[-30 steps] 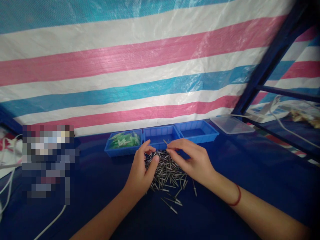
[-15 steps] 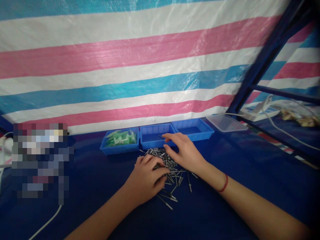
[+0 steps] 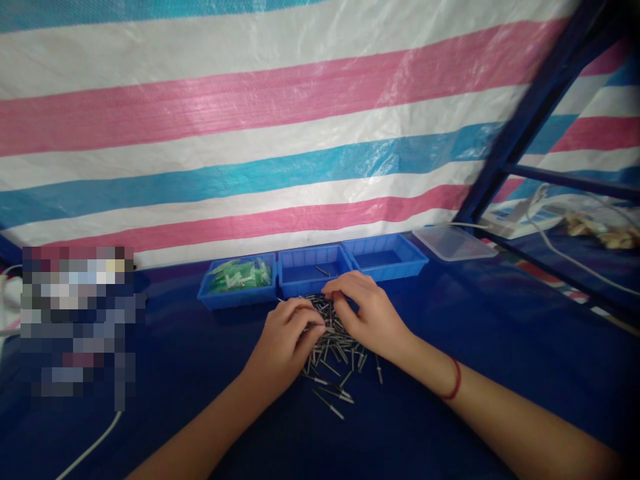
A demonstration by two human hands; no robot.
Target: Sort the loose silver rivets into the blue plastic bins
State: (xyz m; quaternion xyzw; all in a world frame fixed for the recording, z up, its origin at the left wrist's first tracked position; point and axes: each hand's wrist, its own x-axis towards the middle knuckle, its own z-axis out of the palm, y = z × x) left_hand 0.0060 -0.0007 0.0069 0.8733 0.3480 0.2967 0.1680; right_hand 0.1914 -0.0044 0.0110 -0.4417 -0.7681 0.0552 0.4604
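Observation:
A pile of blind rivets (image 3: 340, 350) lies on the dark blue table, with several loose ones towards the front. My left hand (image 3: 287, 337) rests over the pile's left side, its thumb and forefinger pinched together on what looks like a rivet. Over the back right of the pile is my right hand (image 3: 370, 310), thumb and forefinger apart, with nothing visible between them. Just behind it stands the middle blue bin (image 3: 295, 287), holding a few rivets at its bottom. Part of the pile is hidden beneath both hands.
A left blue bin (image 3: 237, 300) holds green-and-clear plastic packets (image 3: 240, 275). Beside the middle one is a right blue bin (image 3: 385, 269). Farther right lies a clear plastic lid (image 3: 453, 244). A white cable (image 3: 93, 447) runs along the left, and a blue metal frame (image 3: 520, 133) rises at right.
My right hand has let go of a rivet, which now lies in the middle bin, and has drawn back over the pile. My left thumb and forefinger have closed together.

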